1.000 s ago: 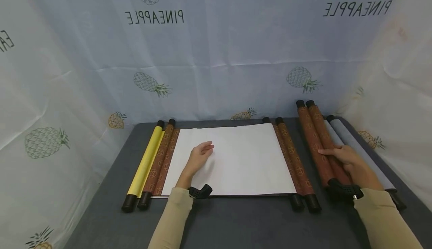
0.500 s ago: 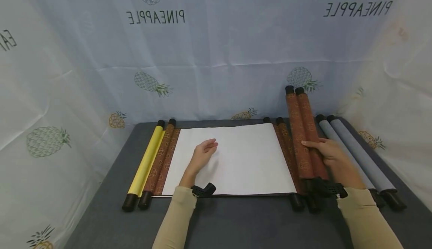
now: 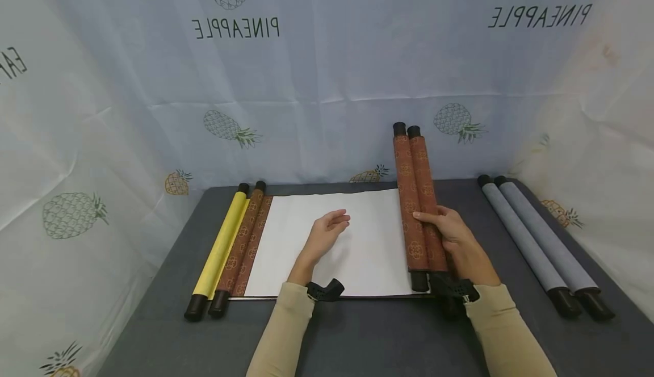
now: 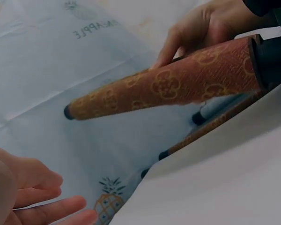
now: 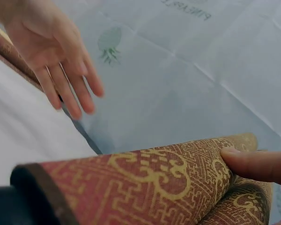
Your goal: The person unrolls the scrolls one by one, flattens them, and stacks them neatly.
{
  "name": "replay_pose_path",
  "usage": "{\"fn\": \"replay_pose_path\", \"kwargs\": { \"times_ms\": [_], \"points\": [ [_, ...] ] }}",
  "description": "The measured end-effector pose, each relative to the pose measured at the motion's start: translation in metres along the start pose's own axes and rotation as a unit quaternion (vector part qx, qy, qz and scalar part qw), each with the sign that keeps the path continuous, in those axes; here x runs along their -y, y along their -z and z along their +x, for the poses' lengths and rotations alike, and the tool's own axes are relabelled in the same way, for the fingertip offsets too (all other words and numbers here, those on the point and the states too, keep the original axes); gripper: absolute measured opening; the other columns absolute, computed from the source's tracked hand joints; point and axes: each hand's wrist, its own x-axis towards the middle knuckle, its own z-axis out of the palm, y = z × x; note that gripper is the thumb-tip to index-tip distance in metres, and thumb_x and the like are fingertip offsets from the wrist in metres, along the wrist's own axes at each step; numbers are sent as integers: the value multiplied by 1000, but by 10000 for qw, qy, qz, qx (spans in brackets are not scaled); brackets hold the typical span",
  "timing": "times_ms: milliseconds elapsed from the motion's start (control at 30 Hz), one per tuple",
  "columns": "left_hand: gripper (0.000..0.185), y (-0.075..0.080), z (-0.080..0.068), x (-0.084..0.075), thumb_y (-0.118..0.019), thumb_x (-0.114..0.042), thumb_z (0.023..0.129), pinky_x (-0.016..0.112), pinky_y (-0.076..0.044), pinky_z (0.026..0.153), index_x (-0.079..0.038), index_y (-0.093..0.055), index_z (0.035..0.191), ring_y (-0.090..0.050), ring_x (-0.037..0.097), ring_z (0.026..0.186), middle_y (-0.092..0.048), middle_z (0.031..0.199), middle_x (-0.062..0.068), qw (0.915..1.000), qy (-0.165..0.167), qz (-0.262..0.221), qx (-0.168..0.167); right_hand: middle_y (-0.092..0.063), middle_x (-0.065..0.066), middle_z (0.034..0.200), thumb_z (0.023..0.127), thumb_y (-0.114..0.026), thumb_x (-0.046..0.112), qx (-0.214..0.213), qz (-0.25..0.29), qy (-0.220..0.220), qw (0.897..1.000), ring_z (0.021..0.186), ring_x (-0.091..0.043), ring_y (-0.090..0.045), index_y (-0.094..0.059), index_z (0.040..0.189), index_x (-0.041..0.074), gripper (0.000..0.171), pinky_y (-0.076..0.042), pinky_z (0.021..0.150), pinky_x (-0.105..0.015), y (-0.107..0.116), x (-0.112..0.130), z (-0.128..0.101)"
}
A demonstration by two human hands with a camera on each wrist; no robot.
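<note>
My right hand (image 3: 457, 241) grips a brown, gold-patterned scroll (image 3: 411, 212) rolled from both ends into two side-by-side rolls with black end caps. It is raised over the right part of an unrolled scroll, whose white sheet (image 3: 286, 223) lies flat. In the right wrist view, my thumb (image 5: 257, 165) presses on the patterned cloth. My left hand (image 3: 324, 238) hovers over the white sheet, fingers loosely extended and holding nothing. The sheet's left brown roll (image 3: 240, 252) shows in the head view, while the held scroll mostly covers its right roll; the left wrist view shows part of that roll (image 4: 201, 133).
A yellow scroll (image 3: 219, 252) lies along the left side of the dark grey table (image 3: 388, 337). On the right lies a grey scroll (image 3: 544, 235) with two rolls and black caps. A pineapple-print curtain (image 3: 327, 70) hangs behind and at both sides.
My right hand has lifted the brown scroll from beside the grey one and carried it left over the sheet's right edge. My left hand has drifted slightly right.
</note>
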Motion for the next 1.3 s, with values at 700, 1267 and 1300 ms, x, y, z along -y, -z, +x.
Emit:
{"fn": "replay_pose_path", "kwargs": {
  "times_ms": [700, 1267, 1300],
  "points": [
    [74, -27, -8, -18, -72, -26, 85, 37, -53, 81, -5, -35, 146, -60, 25, 104, -54, 125, 20, 9978, 495, -309, 301, -52, -24, 126, 87, -68, 13, 5, 661, 516, 9965, 78, -11, -64, -30, 144, -5, 70, -55, 70, -26, -101, -7, 7],
    [71, -16, -6, -11, -77, -20, 80, 33, -54, 77, -6, -43, 141, -65, 19, 88, -62, 109, 20, 9982, 451, -367, 115, -57, -21, 125, 92, -63, 16, 8, 573, 644, 9963, 85, -11, -64, -36, 142, 3, 58, -54, 76, -28, -108, -11, 7],
    [70, -16, -6, -10, -77, -20, 80, 34, -54, 77, -6, -43, 140, -65, 19, 89, -62, 109, 20, 9981, 469, -384, 126, -58, -18, 120, 92, -63, 16, -26, 561, 617, 9965, 84, -11, -64, -38, 141, 4, 57, -54, 75, -29, -108, -11, 7]
  ]
}}
